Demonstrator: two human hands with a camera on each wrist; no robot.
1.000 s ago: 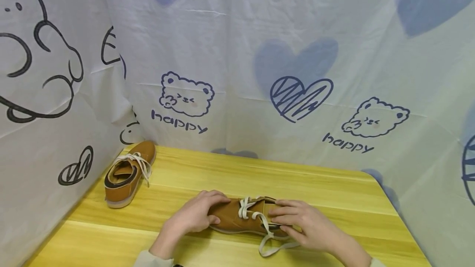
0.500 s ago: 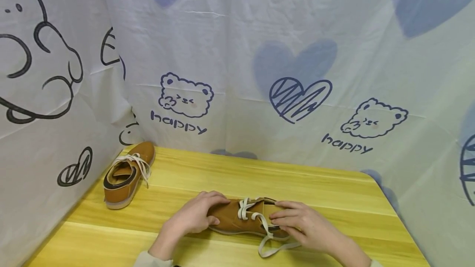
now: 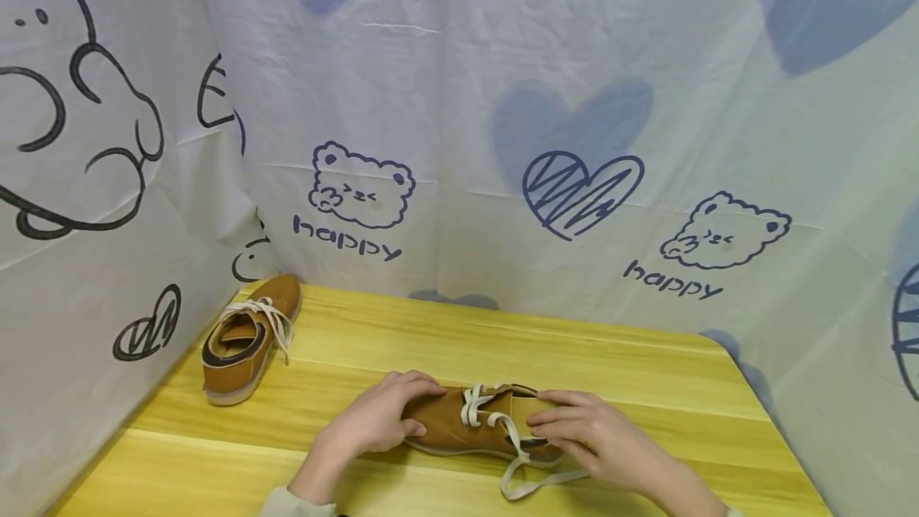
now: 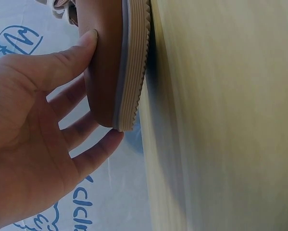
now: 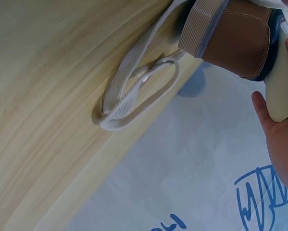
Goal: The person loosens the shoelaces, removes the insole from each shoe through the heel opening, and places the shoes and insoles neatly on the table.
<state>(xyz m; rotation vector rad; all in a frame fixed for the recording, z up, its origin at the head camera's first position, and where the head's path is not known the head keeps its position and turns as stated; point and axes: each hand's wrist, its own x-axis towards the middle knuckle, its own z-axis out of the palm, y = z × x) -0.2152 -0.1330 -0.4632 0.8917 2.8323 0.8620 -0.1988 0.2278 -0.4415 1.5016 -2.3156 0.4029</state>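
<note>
A brown lace-up shoe lies on the table near its front edge, toe to the left. My left hand grips the toe, with the thumb on the near side and the fingers round the far side and tip. From the shoe's opening sticks out a cream insole with a rounded end. My right hand holds this insole at the heel end, fingers on top; part of the grip is hidden. A loose white lace trails onto the table beside the heel.
A second brown shoe with white laces stands at the table's back left corner, toe pointing away. White printed cloth hangs behind and to the left of the wooden table.
My right hand has shifted slightly to the right at the heel. The left hand and the shoe have stayed in place.
</note>
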